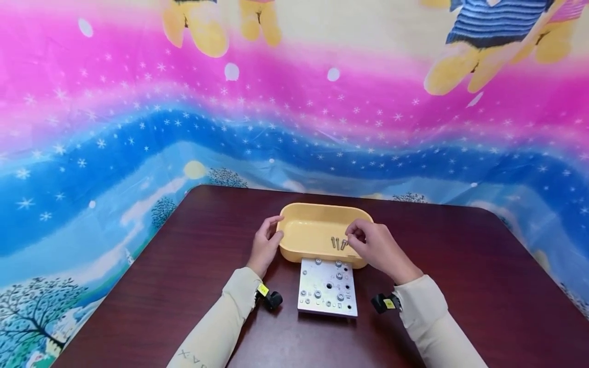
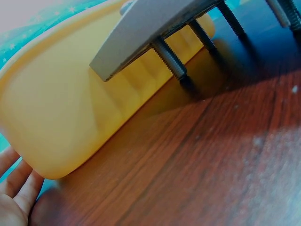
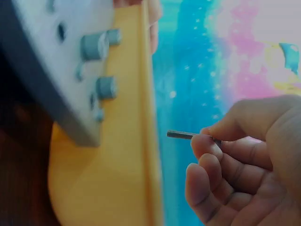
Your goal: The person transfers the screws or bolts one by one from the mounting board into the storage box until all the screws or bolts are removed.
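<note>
A yellow oblong tray (image 1: 301,245) stands on the table, and several small screws (image 1: 338,244) show near its right end. My left hand (image 1: 266,245) rests against the tray's left end; in the left wrist view its fingers (image 2: 29,188) lie fairly straight beside the tray's corner. Over the right end, my right hand (image 1: 375,245) pinches a thin metal screw (image 3: 181,134) between thumb and forefinger, its other fingers loosely curled. Directly in front of the tray is a silver metal plate (image 1: 317,278) with bolts and holes. Threaded bolt shanks (image 2: 169,57) stick out beneath it.
The dark reddish wooden table (image 1: 207,225) has rounded far corners. Behind it hangs a printed cloth (image 1: 276,128) with snowflakes and cartoon figures. A small black camera (image 1: 274,300) is strapped at the left wrist, another black camera (image 1: 379,303) at the right.
</note>
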`<state>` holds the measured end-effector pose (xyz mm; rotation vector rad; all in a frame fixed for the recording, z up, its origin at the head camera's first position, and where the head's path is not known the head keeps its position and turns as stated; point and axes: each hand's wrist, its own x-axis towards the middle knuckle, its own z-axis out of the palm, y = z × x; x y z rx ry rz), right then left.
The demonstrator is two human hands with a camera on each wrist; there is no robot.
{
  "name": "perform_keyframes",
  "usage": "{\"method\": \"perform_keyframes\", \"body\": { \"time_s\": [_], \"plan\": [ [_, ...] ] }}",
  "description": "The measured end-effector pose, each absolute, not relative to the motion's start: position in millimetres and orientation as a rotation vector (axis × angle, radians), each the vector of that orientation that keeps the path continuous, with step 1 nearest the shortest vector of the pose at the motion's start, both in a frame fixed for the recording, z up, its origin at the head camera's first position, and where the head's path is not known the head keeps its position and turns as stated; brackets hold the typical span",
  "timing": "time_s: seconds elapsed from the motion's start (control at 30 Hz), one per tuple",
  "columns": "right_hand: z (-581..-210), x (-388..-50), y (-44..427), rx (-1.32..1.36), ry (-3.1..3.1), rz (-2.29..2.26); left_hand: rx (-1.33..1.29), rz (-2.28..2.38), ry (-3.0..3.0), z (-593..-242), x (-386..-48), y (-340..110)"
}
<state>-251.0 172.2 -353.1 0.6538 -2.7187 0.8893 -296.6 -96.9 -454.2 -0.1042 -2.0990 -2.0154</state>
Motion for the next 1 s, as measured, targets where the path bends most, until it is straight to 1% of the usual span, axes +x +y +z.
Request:
{"method": "perform_keyframes", "body": {
  "time_s": [0.17, 0.23, 0.37, 0.47, 0.63, 1.0],
  "plan": [
    [-366.5, -262.3, 177.9, 0.614, -2.713, 0.879, -0.115, -2.034, -2.11, -455.0, -295.8, -93.8],
    [-370.6, -267.4, 179.8, 0.599, -2.717, 0.87, -0.127, -2.035, -2.117, -446.6, -290.1, -92.4],
    [-375.4, -277.3, 182.1, 0.564, -2.734, 0.824, -0.121, -2.035, -2.118, -445.9, -291.2, -90.4],
    [-378.4, -283.3, 182.5, 0.516, -2.757, 0.797, -0.115, -2.029, -2.102, -455.8, -298.1, -89.0],
    [-385.5, -292.4, 181.7, 0.45, -2.798, 0.778, -0.139, -2.026, -2.085, -457.1, -299.1, -88.8],
    [-393.8, -296.6, 170.6, 0.441, -2.822, 0.702, -0.11, -2.007, -2.093, -455.5, -298.2, -97.2]
  ]
}}
